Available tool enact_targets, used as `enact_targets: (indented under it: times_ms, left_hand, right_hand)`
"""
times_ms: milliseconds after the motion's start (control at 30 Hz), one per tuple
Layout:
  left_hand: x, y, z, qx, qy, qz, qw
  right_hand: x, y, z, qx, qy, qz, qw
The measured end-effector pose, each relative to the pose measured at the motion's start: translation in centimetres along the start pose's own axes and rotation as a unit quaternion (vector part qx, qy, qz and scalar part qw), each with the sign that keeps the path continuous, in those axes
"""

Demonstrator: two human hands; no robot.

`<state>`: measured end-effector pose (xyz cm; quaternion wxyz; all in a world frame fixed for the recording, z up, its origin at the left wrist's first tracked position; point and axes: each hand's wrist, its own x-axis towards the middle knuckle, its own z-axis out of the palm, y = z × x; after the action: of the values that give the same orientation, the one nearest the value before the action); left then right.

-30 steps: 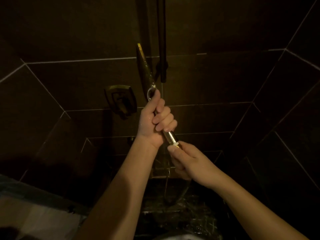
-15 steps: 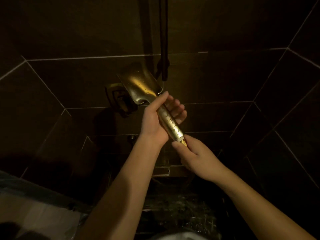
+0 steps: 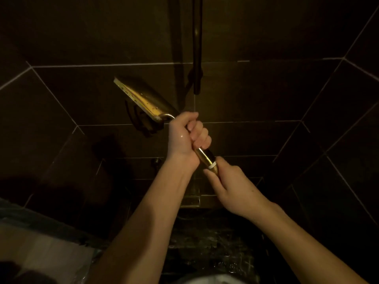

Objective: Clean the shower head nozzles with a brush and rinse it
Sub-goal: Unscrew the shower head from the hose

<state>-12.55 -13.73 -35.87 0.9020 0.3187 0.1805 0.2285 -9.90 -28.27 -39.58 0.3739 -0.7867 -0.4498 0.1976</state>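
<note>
A flat rectangular metal shower head [image 3: 144,99], wet with drops, points up and to the left. Its round handle [image 3: 206,156] runs down to the right. My left hand [image 3: 185,138] is wrapped tight around the upper handle. My right hand [image 3: 231,185] pinches the hose connector [image 3: 214,169] at the handle's lower end, just below a white ring. The nozzle face is turned away and hidden. No brush is in view.
Dark tiled walls surround me in dim light. A dark vertical rail [image 3: 197,46] hangs on the wall above the hands. A wall valve [image 3: 143,119] sits behind the shower head. The wet floor [image 3: 215,249] lies below, a pale mat [image 3: 41,257] at lower left.
The shower head has turned in my left hand, from edge-on and upright to tilted left with its back showing. My right hand stayed on the connector.
</note>
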Motion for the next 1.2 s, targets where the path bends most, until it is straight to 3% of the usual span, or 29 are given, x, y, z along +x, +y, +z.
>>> enact_targets:
  times_ms: [100,200,333,433,533,700,900,1200]
  left_hand:
    - [-0.6,-0.7,1.0,0.058,0.156,0.051,0.985]
    - [-0.8,-0.9,1.5,0.094,0.175,0.091,0.976]
    - [-0.6,0.0,1.1,0.127,0.082,0.090,0.984]
    - [-0.5,0.6,1.1,0.129,-0.020,0.096,0.987]
    - [-0.5,0.9,1.2,0.119,-0.088,0.095,0.984]
    - [-0.3,0.0,1.3,0.127,-0.024,0.098,0.987]
    - [-0.1,0.1,1.1,0.066,-0.085,0.047,0.993]
    - [0.3,-0.4,0.6,0.101,-0.044,0.057,0.992]
  right_hand:
    - [0.3,0.5,0.6,-0.137,0.030,0.011,0.990]
    - [0.0,0.5,1.0,-0.039,0.034,-0.002,0.999]
    - [0.0,0.2,0.6,0.149,0.002,-0.006,0.989]
    - [0.1,0.0,0.5,0.316,-0.048,0.027,0.947]
    - [0.2,-0.1,0.0,0.379,-0.072,0.039,0.922]
    - [0.4,0.0,0.4,0.283,-0.014,0.028,0.959]
    - [0.6,0.0,1.0,0.240,0.057,0.033,0.968]
    - [0.6,-0.8,1.0,0.171,0.089,0.027,0.981]
